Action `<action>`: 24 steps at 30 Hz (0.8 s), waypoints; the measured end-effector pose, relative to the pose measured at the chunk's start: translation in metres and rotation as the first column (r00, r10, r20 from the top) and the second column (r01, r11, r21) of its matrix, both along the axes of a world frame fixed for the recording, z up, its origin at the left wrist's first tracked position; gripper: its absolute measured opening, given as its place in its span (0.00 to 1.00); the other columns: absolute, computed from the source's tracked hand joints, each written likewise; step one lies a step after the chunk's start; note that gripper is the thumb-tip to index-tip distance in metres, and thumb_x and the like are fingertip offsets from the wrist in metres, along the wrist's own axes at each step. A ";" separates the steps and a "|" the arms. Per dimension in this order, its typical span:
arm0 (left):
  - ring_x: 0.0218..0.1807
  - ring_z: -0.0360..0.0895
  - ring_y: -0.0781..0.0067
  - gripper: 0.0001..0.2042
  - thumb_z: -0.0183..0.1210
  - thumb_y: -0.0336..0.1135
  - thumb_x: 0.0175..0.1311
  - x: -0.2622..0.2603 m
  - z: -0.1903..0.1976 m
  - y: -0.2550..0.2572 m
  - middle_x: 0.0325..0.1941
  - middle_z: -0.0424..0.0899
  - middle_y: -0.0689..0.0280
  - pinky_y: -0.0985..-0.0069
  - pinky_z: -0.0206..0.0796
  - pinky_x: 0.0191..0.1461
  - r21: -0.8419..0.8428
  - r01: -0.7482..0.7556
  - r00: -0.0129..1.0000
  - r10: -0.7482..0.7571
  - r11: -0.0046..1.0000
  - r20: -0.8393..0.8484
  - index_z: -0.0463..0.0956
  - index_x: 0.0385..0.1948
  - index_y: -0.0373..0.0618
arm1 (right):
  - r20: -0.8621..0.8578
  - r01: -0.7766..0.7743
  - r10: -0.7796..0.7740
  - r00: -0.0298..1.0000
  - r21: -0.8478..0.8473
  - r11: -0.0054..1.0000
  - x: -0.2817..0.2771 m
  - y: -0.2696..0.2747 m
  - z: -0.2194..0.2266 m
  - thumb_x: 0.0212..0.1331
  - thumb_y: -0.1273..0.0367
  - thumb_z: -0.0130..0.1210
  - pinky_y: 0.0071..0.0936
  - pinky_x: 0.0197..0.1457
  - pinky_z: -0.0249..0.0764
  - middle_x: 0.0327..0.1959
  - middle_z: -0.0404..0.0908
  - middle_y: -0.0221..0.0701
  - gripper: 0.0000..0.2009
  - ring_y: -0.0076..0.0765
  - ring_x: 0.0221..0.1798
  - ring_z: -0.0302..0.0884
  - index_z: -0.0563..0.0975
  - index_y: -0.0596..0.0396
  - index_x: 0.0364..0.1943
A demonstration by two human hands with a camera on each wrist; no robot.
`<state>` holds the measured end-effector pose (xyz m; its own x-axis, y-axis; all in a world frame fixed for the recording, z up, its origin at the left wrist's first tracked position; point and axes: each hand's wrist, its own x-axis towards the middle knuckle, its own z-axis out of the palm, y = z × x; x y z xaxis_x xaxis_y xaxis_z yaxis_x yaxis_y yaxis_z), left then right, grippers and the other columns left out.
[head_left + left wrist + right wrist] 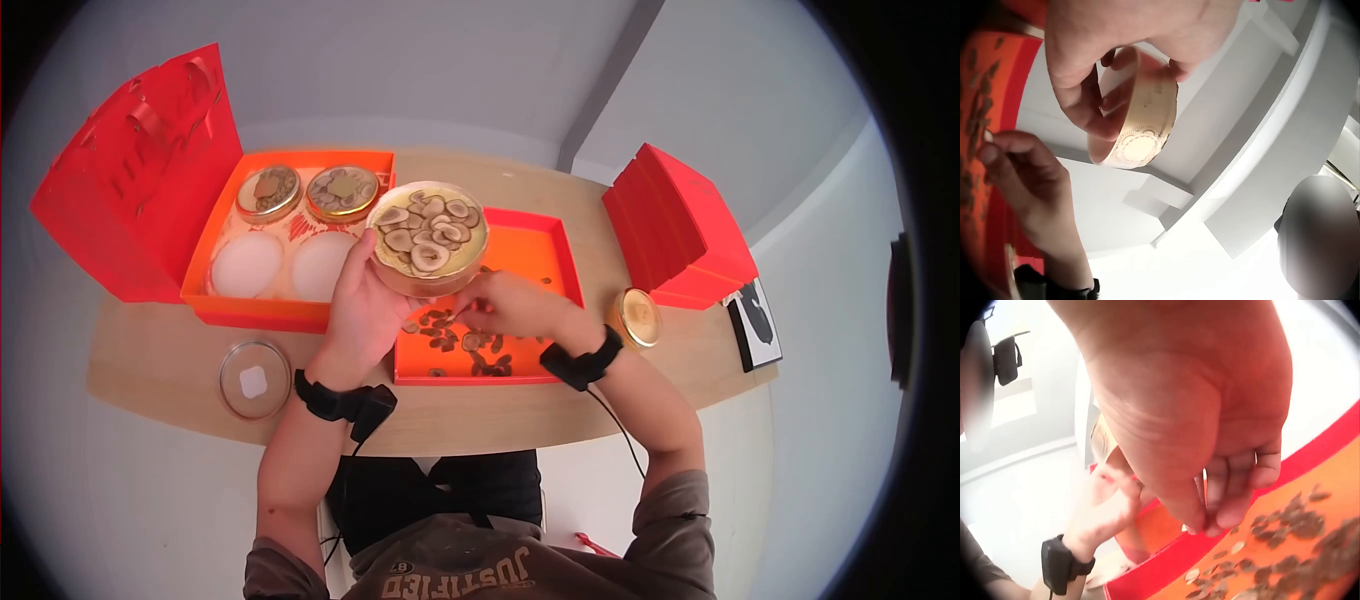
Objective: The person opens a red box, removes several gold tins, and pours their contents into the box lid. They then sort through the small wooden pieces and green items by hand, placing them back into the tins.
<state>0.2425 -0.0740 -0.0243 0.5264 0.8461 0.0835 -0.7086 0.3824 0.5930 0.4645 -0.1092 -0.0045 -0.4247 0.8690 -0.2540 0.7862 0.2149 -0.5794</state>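
Observation:
My left hand [362,300] grips a shallow round tub [420,286] from below and the side. Pale, dark-edged dried slices [430,257] lie over a yellowish layer at its top. In the left wrist view, the tub's wall [1154,103] and ornate printed base show between thumb and fingers. Just right of the tub, my right hand [515,303] is over the red-rimmed orange tray [545,247]. Its thumb and fingertips pinch a small pale slice [988,135]. Loose brown slices [1291,525] are scattered in the tray below.
Left of the tray, an orange box [205,250] holds two lidded jars of slices [343,190] and round white recesses [246,265]. A red bag [150,170] stands behind it. A clear lid [255,381] lies front left. At right are a gold-rimmed jar [638,318] and red box [680,230].

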 end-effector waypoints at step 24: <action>0.79 0.60 0.55 0.31 0.43 0.54 0.78 -0.047 -0.004 -0.033 0.79 0.62 0.59 0.46 0.57 0.77 -0.027 -0.073 0.992 0.070 0.997 -0.102 0.57 0.76 0.47 | -0.091 0.106 -0.079 0.993 0.340 0.935 0.060 -0.071 0.012 0.67 0.73 0.56 0.36 0.50 0.77 0.41 0.84 0.35 0.07 0.43 0.44 0.82 0.82 0.58 0.44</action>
<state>0.1953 -0.1069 -0.0281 0.4686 0.8834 0.0063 -0.6723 0.3520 0.6512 0.5246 -0.1797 0.0072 -0.3443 0.9339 0.0961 0.7696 0.3394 -0.5408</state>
